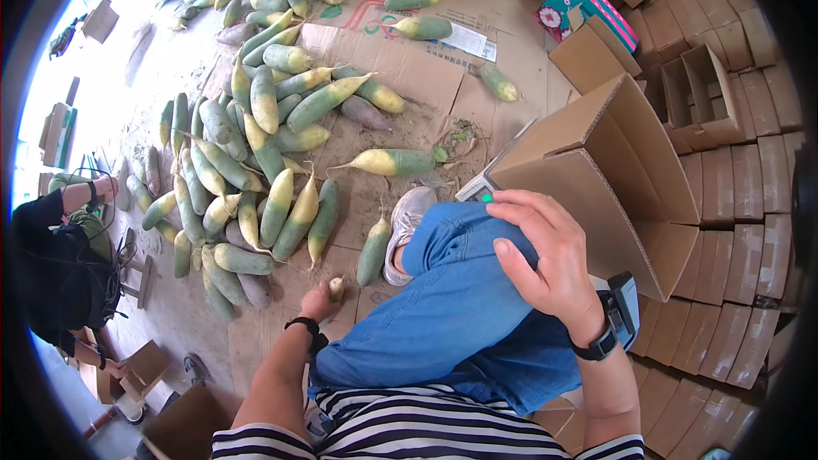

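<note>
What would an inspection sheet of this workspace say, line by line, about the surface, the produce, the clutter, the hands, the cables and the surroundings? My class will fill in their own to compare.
Surface: floor with flattened cardboard, dirt-smudged in places.
Job's things: many green-and-pale radishes, mostly heaped ahead and to the left; some lie apart.
Clutter: leafy scraps and a white paper sheet among scattered radishes.
Hands: left hand closed on a pale-ended radish, mostly hidden; right hand open and without a load, over the knee.
Cables: thin dark strands by the co-worker; cannot tell if cables.
Surroundings: open carton and stacked cartons on the right; co-worker on the left.
</note>
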A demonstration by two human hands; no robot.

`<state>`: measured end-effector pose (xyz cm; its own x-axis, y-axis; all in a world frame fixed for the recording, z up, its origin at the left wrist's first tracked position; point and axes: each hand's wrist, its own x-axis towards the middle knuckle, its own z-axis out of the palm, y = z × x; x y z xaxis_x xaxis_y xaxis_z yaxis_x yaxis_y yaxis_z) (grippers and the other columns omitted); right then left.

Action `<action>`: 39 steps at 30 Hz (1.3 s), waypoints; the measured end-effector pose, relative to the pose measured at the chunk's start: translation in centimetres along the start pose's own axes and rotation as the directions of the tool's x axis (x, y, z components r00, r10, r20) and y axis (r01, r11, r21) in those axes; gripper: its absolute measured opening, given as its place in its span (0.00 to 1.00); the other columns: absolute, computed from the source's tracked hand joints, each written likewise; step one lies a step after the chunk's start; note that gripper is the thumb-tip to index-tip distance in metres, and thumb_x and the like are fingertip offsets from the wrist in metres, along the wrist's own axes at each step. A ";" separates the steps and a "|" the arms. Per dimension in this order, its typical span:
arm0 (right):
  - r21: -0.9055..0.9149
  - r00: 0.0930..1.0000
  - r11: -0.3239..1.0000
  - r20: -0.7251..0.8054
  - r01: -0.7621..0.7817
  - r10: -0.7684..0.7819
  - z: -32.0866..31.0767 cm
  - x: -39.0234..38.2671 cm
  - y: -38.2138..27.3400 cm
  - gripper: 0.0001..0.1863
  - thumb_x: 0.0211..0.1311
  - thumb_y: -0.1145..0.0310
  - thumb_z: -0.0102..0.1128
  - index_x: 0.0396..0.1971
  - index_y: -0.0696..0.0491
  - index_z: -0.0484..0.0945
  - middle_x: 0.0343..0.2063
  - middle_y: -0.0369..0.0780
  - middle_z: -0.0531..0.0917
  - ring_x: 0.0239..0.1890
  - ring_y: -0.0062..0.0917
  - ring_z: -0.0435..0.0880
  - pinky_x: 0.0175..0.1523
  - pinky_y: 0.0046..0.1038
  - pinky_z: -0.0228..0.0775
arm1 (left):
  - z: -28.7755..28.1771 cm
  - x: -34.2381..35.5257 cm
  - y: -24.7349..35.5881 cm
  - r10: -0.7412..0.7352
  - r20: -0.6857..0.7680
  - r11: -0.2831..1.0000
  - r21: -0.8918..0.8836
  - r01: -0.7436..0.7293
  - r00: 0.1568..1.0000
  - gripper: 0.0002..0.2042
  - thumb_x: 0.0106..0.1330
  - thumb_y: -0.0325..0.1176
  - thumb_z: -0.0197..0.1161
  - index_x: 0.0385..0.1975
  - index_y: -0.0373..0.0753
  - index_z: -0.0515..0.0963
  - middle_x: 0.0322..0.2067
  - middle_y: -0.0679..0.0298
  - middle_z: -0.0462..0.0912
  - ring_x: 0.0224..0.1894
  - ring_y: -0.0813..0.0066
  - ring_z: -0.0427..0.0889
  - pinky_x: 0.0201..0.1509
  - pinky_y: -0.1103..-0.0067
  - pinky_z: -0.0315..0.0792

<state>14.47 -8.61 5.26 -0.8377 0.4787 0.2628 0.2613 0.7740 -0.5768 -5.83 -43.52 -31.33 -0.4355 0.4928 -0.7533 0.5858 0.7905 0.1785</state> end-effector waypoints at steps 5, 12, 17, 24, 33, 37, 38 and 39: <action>-0.007 1.000 1.000 -0.001 0.018 -0.018 0.0 0.3 -0.5 0.14 0.53 0.66 0.64 0.40 0.56 0.81 0.43 0.44 0.82 0.43 0.40 0.82 0.49 0.35 0.74 | -7.8 0.4 2.5 0.227 -0.194 0.932 -0.242 -0.271 0.954 0.27 0.47 0.47 0.73 0.43 0.38 0.73 0.36 0.45 0.83 0.40 0.45 0.82 0.44 0.61 0.76; -0.091 0.999 0.995 0.015 0.046 -0.045 0.1 -0.2 -0.7 0.19 0.55 0.62 0.65 0.45 0.56 0.80 0.45 0.45 0.81 0.45 0.41 0.82 0.50 0.35 0.74 | -27.0 -9.5 17.4 0.473 -0.549 0.544 -0.433 -0.719 0.689 0.26 0.52 0.34 0.72 0.49 0.33 0.72 0.40 0.61 0.79 0.41 0.75 0.77 0.45 0.76 0.74; 0.272 0.981 0.953 -0.103 -0.133 0.166 -0.2 0.0 -2.0 0.34 0.54 0.58 0.71 0.59 0.55 0.69 0.51 0.48 0.78 0.52 0.38 0.80 0.55 0.34 0.73 | -31.7 -15.1 26.1 0.701 -0.668 0.388 0.067 -0.919 0.247 0.29 0.50 0.37 0.74 0.53 0.35 0.72 0.44 0.60 0.79 0.44 0.68 0.79 0.48 0.73 0.73; 0.079 0.930 0.995 -0.356 -0.067 0.091 -4.9 -1.7 -2.9 0.29 0.45 0.67 0.74 0.49 0.58 0.75 0.42 0.42 0.82 0.43 0.29 0.84 0.49 0.28 0.75 | -31.0 -14.2 26.4 0.741 -0.596 0.181 -0.266 -0.947 0.309 0.22 0.56 0.31 0.71 0.50 0.35 0.75 0.45 0.62 0.79 0.46 0.70 0.80 0.49 0.75 0.74; -0.291 0.760 0.797 -0.579 -0.530 0.295 -13.5 -6.4 4.1 0.21 0.57 0.70 0.66 0.50 0.59 0.74 0.40 0.44 0.81 0.41 0.30 0.81 0.49 0.30 0.72 | -10.9 7.1 9.3 0.304 0.003 0.951 -0.055 -0.303 0.953 0.31 0.50 0.53 0.72 0.43 0.29 0.77 0.40 0.41 0.82 0.46 0.47 0.82 0.49 0.64 0.75; -0.456 0.787 0.642 -0.339 -0.616 0.515 -12.9 -9.3 9.3 0.23 0.54 0.67 0.68 0.50 0.58 0.75 0.37 0.47 0.82 0.39 0.35 0.82 0.46 0.33 0.73 | -5.2 7.0 9.6 0.267 0.202 0.964 -0.042 -0.264 0.942 0.37 0.46 0.55 0.73 0.46 0.26 0.75 0.45 0.40 0.81 0.51 0.48 0.80 0.56 0.65 0.74; -0.446 0.775 0.639 -0.269 -0.627 0.572 -12.9 -9.7 10.1 0.24 0.54 0.66 0.68 0.50 0.58 0.75 0.36 0.47 0.83 0.38 0.34 0.83 0.46 0.32 0.73 | -4.7 6.5 9.5 0.235 0.150 0.969 -0.118 -0.218 0.961 0.38 0.46 0.55 0.74 0.47 0.27 0.74 0.47 0.40 0.80 0.52 0.49 0.79 0.56 0.65 0.73; -0.449 0.773 0.636 -0.266 -0.628 0.575 -13.0 -9.9 10.7 0.24 0.54 0.66 0.68 0.50 0.58 0.75 0.36 0.47 0.83 0.38 0.34 0.83 0.46 0.32 0.73 | -4.4 6.4 9.6 0.196 0.100 0.965 -0.194 -0.175 0.975 0.39 0.46 0.56 0.74 0.49 0.27 0.74 0.48 0.41 0.79 0.53 0.49 0.79 0.57 0.65 0.72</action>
<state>31.78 0.29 6.55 -0.3700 0.9258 0.0773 0.9072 0.3779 -0.1850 -6.01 -31.22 -31.66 -0.2418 0.5998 -0.7627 0.5092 0.7475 0.4265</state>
